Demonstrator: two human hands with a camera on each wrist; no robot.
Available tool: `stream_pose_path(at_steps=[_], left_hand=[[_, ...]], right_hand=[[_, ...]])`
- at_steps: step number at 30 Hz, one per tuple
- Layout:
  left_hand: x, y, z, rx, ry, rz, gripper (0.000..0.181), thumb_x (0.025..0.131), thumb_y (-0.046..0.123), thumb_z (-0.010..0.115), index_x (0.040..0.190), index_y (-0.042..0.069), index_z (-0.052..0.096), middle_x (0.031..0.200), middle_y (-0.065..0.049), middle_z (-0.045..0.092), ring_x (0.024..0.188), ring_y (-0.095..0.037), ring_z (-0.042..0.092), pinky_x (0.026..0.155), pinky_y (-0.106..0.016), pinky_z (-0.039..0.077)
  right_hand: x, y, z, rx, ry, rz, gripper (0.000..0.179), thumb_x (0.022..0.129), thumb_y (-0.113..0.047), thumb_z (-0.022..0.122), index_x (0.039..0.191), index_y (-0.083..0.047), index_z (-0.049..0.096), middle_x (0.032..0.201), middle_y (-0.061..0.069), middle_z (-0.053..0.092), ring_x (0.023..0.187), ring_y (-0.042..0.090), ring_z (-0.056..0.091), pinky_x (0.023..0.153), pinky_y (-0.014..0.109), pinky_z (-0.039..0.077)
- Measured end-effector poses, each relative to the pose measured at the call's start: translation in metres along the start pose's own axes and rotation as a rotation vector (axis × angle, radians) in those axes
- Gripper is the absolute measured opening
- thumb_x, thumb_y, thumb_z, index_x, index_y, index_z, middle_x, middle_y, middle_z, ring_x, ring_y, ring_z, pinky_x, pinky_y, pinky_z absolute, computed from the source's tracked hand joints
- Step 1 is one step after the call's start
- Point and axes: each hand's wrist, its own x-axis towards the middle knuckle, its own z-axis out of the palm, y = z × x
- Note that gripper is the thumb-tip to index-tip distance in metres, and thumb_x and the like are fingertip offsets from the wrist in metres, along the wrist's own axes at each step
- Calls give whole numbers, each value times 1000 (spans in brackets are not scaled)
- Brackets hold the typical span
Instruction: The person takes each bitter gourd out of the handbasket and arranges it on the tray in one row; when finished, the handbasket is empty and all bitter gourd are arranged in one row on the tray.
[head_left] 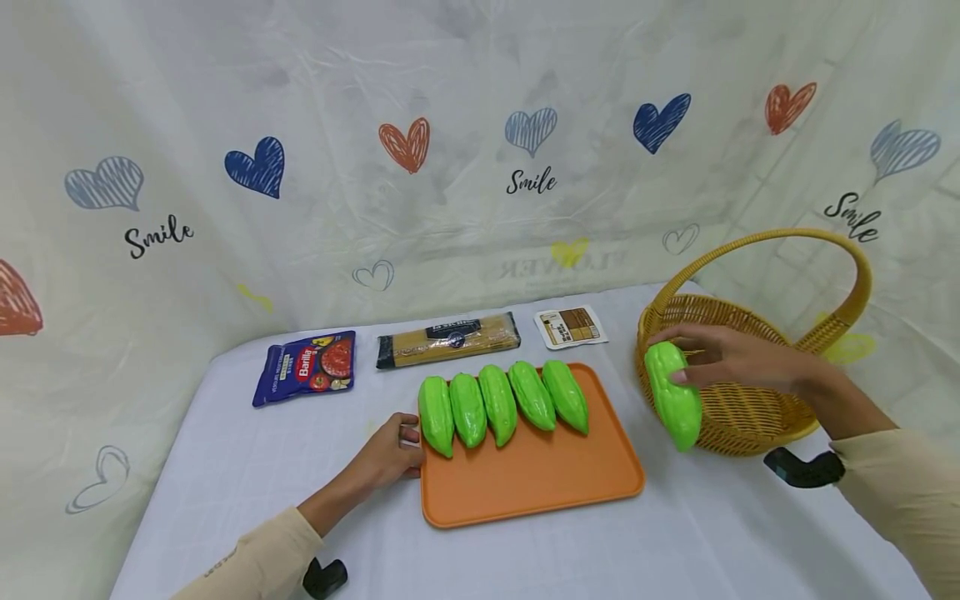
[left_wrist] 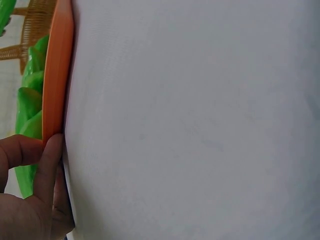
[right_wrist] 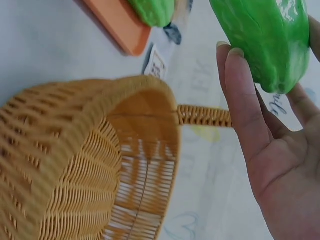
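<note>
Between the thumb and fingers of my right hand (head_left: 720, 357), a glossy green bitter melon (head_left: 672, 398) is held tilted, in front of the basket's left side. The right wrist view shows this bitter melon (right_wrist: 272, 42) raised above the basket rim. My left hand (head_left: 388, 454) pinches the left edge of an orange tray (head_left: 532, 492); in the left wrist view, thumb and finger meet at the tray's rim (left_wrist: 57, 75). Several similar bitter melons (head_left: 497, 404) lie side by side along the tray's far half.
A wicker basket (head_left: 750, 421) with a tall arched handle (head_left: 772, 235) stands right of the tray. Behind the tray lie a blue Barilla pouch (head_left: 309, 367), a spaghetti pack (head_left: 450, 340) and a small white-and-brown packet (head_left: 572, 327). A printed curtain (head_left: 465, 225) hangs at the back.
</note>
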Motion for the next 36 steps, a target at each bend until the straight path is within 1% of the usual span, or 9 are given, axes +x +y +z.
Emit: stream_pose_path(at_steps=[6, 9, 16, 20, 22, 25, 29, 32, 36], left_hand=[[0, 0, 0, -4, 1, -2, 65, 81, 1, 69, 141, -1, 43, 119, -16, 54, 101, -22, 64, 73, -33, 63], [1, -1, 0, -3, 0, -2, 65, 82, 1, 69, 141, -1, 43, 119, -16, 54, 101, -23, 65, 73, -33, 63], [2, -1, 0, 7, 2, -7, 65, 82, 1, 69, 141, -1, 43, 120, -16, 54, 101, -23, 65, 74, -33, 63], [2, -2, 0, 7, 1, -1, 65, 82, 2, 69, 141, 0, 43, 120, -16, 54, 101, -22, 65, 74, -33, 63], [2, -2, 1, 1, 0, 5, 65, 81, 1, 68, 141, -1, 43, 120, -16, 54, 101, -22, 65, 73, -33, 63], [2, -2, 1, -6, -1, 11, 65, 81, 0, 68, 141, -1, 43, 120, -16, 54, 101, -22, 65, 73, -33, 63], [1, -1, 1, -9, 1, 10, 65, 81, 0, 67, 141, -2, 42, 120, -16, 54, 101, -23, 65, 73, -34, 63], [0, 0, 0, -12, 2, 7, 65, 81, 0, 67, 141, -2, 42, 120, -17, 53, 102, -24, 65, 73, -34, 63], [1, 0, 0, -14, 4, -1, 65, 82, 0, 68, 141, -1, 42, 120, -17, 53, 102, -24, 64, 73, -33, 63]], right_hand=[[14, -1, 9, 49, -6, -30, 49, 97, -18, 64, 143, -12, 48, 128, 15, 54, 104, 20, 63, 83, 31, 59], [20, -1, 13, 62, -6, -35, 49, 97, -18, 64, 143, -13, 48, 126, 16, 56, 103, 20, 64, 84, 31, 60], [31, -4, 24, 78, -8, 9, 53, 96, -25, 66, 146, -20, 46, 134, 17, 53, 109, 30, 62, 84, 37, 60], [39, -3, 30, 99, -11, 14, 57, 96, -26, 67, 147, -19, 42, 137, 23, 52, 115, 36, 61, 82, 39, 60], [43, -3, 33, 109, -10, 17, 57, 96, -27, 67, 145, -18, 41, 138, 25, 52, 117, 36, 60, 81, 40, 60], [50, -2, 38, 129, -11, 1, 54, 96, -25, 68, 142, -16, 41, 134, 25, 53, 115, 37, 61, 79, 45, 60], [58, -3, 43, 124, -3, -32, 52, 95, -24, 69, 139, -14, 44, 131, 23, 56, 117, 41, 60, 80, 46, 60], [62, -3, 47, 109, 14, -29, 52, 95, -25, 69, 140, -15, 46, 135, 25, 53, 122, 45, 56, 83, 42, 60], [67, -5, 52, 128, 28, -12, 55, 95, -24, 69, 143, -13, 45, 142, 31, 46, 124, 49, 55, 83, 44, 62]])
